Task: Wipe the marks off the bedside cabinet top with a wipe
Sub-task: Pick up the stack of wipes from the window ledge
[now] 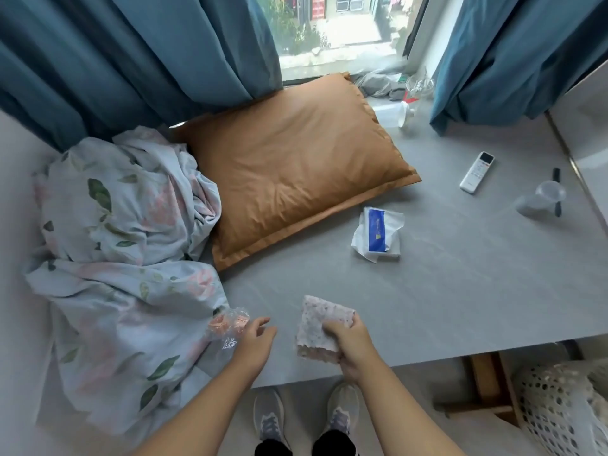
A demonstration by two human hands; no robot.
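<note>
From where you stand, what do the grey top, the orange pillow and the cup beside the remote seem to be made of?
The grey top looks like matte laminate or stone-look board: a flat, faintly mottled surface with no glare. The orange pillow seems to be a smooth satin-like fabric, with a soft sheen on its creases. The cup looks like clear, slightly frosted plastic, since the grey top shows through it; glass cannot be excluded.

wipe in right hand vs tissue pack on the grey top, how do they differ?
The wipe is speckled pinkish and folded, gripped in the right hand. The tissue pack is white with a blue label and lies free farther back, near the pillow, with a sheet sticking out. Both sit over the same grey top.
</note>
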